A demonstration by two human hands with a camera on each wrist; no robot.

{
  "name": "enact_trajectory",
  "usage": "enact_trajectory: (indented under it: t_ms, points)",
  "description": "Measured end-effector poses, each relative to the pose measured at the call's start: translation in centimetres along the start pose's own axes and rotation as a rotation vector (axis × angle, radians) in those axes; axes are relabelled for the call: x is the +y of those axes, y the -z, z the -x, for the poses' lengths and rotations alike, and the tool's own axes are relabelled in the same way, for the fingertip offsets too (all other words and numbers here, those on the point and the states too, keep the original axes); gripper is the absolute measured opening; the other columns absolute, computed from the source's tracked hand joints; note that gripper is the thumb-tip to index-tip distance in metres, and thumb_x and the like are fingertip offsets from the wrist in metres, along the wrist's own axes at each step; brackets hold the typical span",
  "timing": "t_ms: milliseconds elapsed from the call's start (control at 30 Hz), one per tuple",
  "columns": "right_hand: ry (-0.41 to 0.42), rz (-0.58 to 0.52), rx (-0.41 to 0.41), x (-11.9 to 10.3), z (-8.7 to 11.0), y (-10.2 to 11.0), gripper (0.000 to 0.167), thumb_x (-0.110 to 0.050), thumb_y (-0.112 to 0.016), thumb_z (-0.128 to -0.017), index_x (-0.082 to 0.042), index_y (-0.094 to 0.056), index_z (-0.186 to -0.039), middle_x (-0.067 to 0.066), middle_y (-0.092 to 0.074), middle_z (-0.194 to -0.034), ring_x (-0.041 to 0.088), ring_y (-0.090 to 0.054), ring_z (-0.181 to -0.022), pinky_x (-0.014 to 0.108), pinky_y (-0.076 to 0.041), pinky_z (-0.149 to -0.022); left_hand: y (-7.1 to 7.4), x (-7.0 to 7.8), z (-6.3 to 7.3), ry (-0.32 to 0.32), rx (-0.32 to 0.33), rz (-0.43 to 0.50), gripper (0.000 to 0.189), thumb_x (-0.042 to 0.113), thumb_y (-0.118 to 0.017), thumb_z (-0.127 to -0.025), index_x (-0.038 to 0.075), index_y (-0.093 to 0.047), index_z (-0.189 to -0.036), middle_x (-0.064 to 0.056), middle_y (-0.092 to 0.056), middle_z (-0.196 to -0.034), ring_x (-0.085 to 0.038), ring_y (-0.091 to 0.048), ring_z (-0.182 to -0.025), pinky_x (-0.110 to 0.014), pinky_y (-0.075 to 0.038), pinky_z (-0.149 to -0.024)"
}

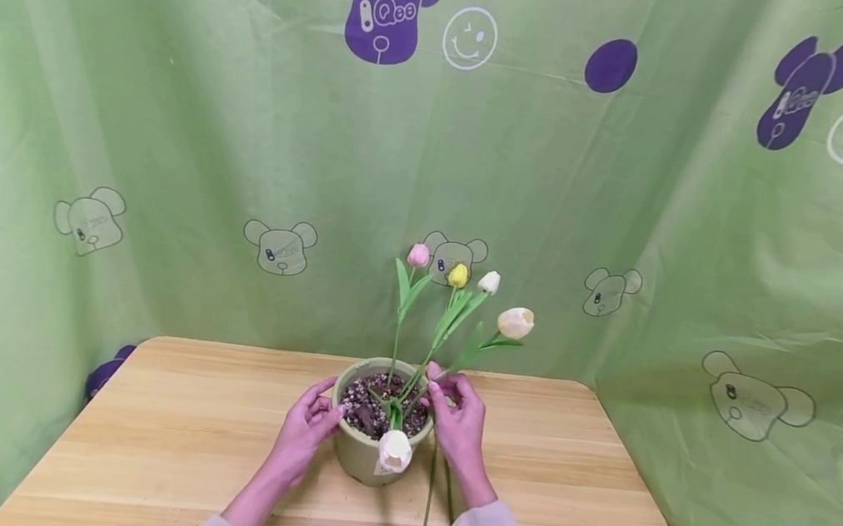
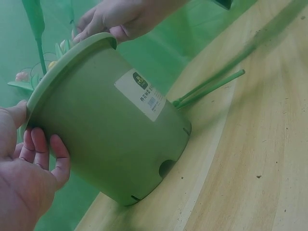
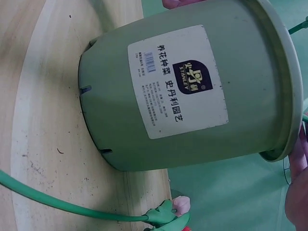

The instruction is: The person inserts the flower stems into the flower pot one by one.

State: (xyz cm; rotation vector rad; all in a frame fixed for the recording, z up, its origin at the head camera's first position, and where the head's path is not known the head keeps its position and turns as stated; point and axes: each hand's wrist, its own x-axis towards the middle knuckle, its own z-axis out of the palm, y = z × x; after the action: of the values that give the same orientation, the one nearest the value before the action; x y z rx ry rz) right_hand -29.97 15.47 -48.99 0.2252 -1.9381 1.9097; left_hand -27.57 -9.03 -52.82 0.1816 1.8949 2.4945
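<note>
A green flowerpot (image 1: 367, 459) filled with dark soil (image 1: 367, 404) stands on the table. My left hand (image 1: 307, 428) grips its left rim, thumb on top and fingers bent beneath, as the left wrist view shows. At the right rim, my right hand (image 1: 459, 421) pinches the stem of a cream tulip (image 1: 516, 323) that leans out to the right. Also rising from the soil are a pink tulip (image 1: 418, 254), a yellow tulip (image 1: 458, 275) and a white tulip (image 1: 489, 282). Another white tulip (image 1: 395, 451) droops over the front rim.
Beside the pot on the right, loose green stems (image 1: 430, 489) lie on the wooden table (image 1: 561, 476). A pink flower head (image 3: 182, 204) shows near them in the right wrist view. Dark crumbs (image 2: 259, 176) dot the tabletop. A green patterned curtain (image 1: 201, 110) surrounds the table.
</note>
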Motion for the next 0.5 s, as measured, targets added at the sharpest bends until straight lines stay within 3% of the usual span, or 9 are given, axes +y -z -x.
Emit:
enact_trajectory:
  t_ms: [300, 500]
  points:
    - [0.007, 0.049, -0.024, -0.13, 0.09, 0.04, 0.01, 0.005, -0.067, -0.095, 0.008, -0.065, -0.104, 0.03, -0.067, -0.104, 0.036, -0.072, -0.089, 0.039, -0.066, -0.078, -0.04, 0.08, 0.02, -0.006, 0.005, -0.003, 0.068, 0.005, -0.068, -0.097, 0.004, -0.037, -0.157, -0.01, -0.06, -0.109, -0.013, -0.064, -0.093, -0.024, -0.06, -0.086]
    - [0.004, 0.071, -0.035, -0.14, 0.03, 0.09, 0.007, 0.005, -0.067, -0.095, 0.007, -0.065, -0.102, 0.027, -0.067, -0.102, 0.035, -0.072, -0.09, 0.037, -0.066, -0.078, -0.06, 0.06, 0.03, 0.001, 0.006, -0.004, 0.067, 0.005, -0.068, -0.097, 0.005, -0.038, -0.157, -0.01, -0.06, -0.109, -0.012, -0.064, -0.092, -0.023, -0.06, -0.085]
